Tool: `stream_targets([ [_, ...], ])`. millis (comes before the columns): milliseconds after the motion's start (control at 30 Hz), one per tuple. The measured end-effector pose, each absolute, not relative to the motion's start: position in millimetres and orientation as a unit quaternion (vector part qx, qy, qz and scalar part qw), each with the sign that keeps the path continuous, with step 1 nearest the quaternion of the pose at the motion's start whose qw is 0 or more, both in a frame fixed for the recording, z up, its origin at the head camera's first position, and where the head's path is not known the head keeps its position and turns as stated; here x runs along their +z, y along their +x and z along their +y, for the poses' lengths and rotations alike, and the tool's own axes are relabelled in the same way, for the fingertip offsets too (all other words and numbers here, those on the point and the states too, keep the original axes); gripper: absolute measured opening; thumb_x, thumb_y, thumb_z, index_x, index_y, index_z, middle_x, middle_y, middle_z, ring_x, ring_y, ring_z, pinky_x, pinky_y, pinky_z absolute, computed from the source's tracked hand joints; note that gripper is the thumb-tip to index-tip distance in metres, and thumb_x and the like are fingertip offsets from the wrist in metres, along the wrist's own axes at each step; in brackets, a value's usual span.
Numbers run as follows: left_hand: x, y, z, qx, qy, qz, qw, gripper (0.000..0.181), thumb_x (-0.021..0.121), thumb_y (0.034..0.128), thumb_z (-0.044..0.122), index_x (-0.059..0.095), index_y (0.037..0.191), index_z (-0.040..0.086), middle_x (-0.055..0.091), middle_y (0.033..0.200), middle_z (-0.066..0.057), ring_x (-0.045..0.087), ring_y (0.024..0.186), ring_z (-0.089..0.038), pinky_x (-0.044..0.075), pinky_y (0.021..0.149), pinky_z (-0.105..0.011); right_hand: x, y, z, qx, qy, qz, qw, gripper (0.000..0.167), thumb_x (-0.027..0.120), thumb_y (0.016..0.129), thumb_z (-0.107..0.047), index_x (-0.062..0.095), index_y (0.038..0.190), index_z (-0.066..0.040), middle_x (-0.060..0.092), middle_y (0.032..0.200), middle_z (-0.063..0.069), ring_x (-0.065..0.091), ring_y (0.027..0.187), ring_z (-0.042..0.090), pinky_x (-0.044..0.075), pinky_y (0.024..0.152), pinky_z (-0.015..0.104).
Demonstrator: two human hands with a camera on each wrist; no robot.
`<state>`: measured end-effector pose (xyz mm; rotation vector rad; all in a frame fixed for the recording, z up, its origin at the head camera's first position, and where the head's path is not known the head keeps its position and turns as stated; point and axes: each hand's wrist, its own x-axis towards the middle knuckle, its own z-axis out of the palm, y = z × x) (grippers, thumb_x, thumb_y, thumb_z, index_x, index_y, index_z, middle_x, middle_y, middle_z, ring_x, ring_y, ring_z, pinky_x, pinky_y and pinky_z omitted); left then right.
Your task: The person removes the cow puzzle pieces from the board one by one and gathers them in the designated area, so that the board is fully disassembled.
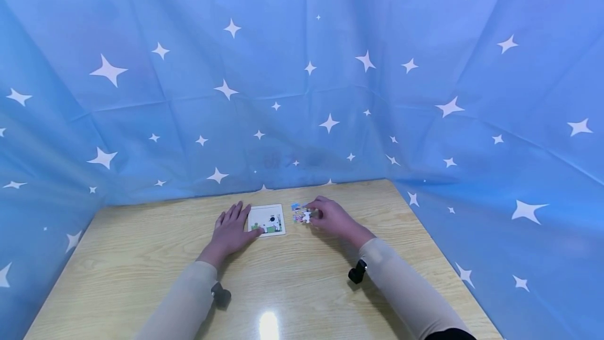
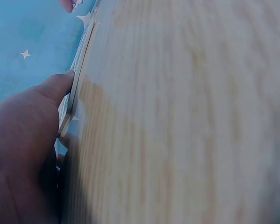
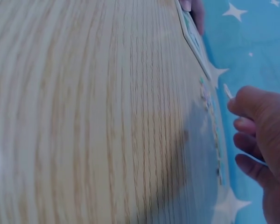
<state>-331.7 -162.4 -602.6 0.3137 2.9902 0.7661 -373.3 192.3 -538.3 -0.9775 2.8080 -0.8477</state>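
A square puzzle board (image 1: 265, 213) with a pale frame lies on the table, with some pieces set along its lower part. My left hand (image 1: 232, 231) rests at its left edge, fingers spread and the thumb on its lower left corner. To the right of the board, loose puzzle pieces (image 1: 297, 214) lie in a small cluster. Over them my right hand (image 1: 333, 218) pinches a white puzzle piece (image 3: 228, 91) between thumb and finger, raised off the table in the right wrist view. The picture on that piece cannot be made out.
The wooden table (image 1: 141, 256) extends around both hands, its far edge close behind the board. A blue curtain (image 1: 264, 67) with white stars hangs behind and at both sides. A dark wrist camera (image 1: 357, 272) sits on the right sleeve.
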Motion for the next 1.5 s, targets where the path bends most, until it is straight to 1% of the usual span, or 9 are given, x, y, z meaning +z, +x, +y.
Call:
stream_targets([
  [200,-602.0,-331.6,-161.8,0.249,0.102,0.963,0.019,0.103,0.06,0.1021,0.074,0.028,0.176,0.01,0.016,0.183,-0.021,0.011,0.169,-0.044,0.006,0.132,-0.068,-541.2,-376.1,198.9,-0.288,-0.3,0.909,0.038,0.047,0.082,0.099,-0.008,0.071,0.144,-0.003,0.067,0.114,0.004,0.06,0.086,0.012,0.057,0.074,0.028],
  [367,-602.1,-331.3,-161.9,0.248,0.103,0.963,0.017,0.104,0.06,0.1019,0.075,0.028,0.176,0.01,0.016,0.183,-0.022,0.012,0.169,-0.045,0.007,0.132,-0.068,-541.0,-377.2,202.0,-0.296,-0.294,0.907,0.051,0.045,0.082,0.1,-0.008,0.071,0.143,-0.002,0.068,0.116,0.007,0.061,0.088,0.013,0.058,0.077,0.031],
  [533,-604.3,-332.0,-162.0,0.242,0.102,0.965,0.016,0.105,0.058,0.1015,0.076,0.027,0.176,0.01,0.016,0.183,-0.022,0.012,0.169,-0.045,0.006,0.132,-0.068,-542.0,-379.2,203.9,-0.297,-0.293,0.907,0.064,0.043,0.08,0.101,-0.008,0.071,0.143,0.0,0.068,0.115,0.008,0.06,0.086,0.012,0.056,0.076,0.031],
  [667,-601.8,-329.5,-161.2,0.241,0.101,0.965,0.018,0.107,0.055,0.1007,0.08,0.026,0.177,0.01,0.016,0.183,-0.023,0.011,0.169,-0.045,0.005,0.132,-0.069,-542.0,-379.6,204.3,-0.297,-0.296,0.906,0.066,0.042,0.079,0.102,-0.008,0.071,0.142,0.001,0.069,0.115,0.009,0.059,0.086,0.012,0.055,0.075,0.031],
  [867,-596.8,-325.6,-160.9,0.248,0.098,0.964,0.022,0.107,0.054,0.1008,0.08,0.026,0.177,0.011,0.015,0.183,-0.021,0.009,0.169,-0.044,0.003,0.133,-0.066,-541.5,-379.7,203.0,-0.289,-0.293,0.909,0.069,0.042,0.079,0.102,-0.007,0.071,0.142,0.001,0.068,0.116,0.007,0.06,0.09,0.013,0.056,0.08,0.033],
  [1033,-598.9,-327.7,-161.6,0.244,0.101,0.964,0.02,0.107,0.056,0.1004,0.08,0.027,0.177,0.011,0.016,0.183,-0.022,0.011,0.169,-0.044,0.005,0.133,-0.067,-542.1,-380.6,204.1,-0.286,-0.285,0.912,0.076,0.041,0.078,0.102,-0.005,0.071,0.142,0.001,0.068,0.116,0.007,0.061,0.092,0.013,0.057,0.083,0.034],
  [1200,-603.2,-330.7,-162.4,0.247,0.102,0.964,0.013,0.104,0.059,0.1017,0.075,0.027,0.177,0.011,0.017,0.183,-0.021,0.012,0.169,-0.044,0.006,0.133,-0.068,-543.2,-380.9,205.3,-0.283,-0.294,0.91,0.068,0.039,0.079,0.1,-0.003,0.072,0.138,0.003,0.067,0.111,0.005,0.061,0.091,0.014,0.058,0.083,0.034],
  [1333,-604.4,-331.4,-162.6,0.246,0.103,0.964,0.013,0.104,0.059,0.102,0.075,0.027,0.177,0.011,0.017,0.183,-0.021,0.012,0.169,-0.044,0.007,0.132,-0.068,-545.7,-381.6,206.2,-0.28,-0.301,0.909,0.067,0.037,0.078,0.1,-0.003,0.073,0.136,0.003,0.066,0.109,0.004,0.061,0.092,0.014,0.058,0.084,0.035],
  [1500,-604.5,-331.0,-162.6,0.244,0.104,0.964,0.012,0.104,0.059,0.102,0.075,0.027,0.177,0.011,0.017,0.183,-0.021,0.012,0.169,-0.044,0.008,0.132,-0.068,-548.3,-383.2,206.6,-0.28,-0.298,0.91,0.069,0.036,0.077,0.101,-0.002,0.073,0.136,0.002,0.067,0.112,0.005,0.061,0.094,0.015,0.058,0.086,0.037],
])
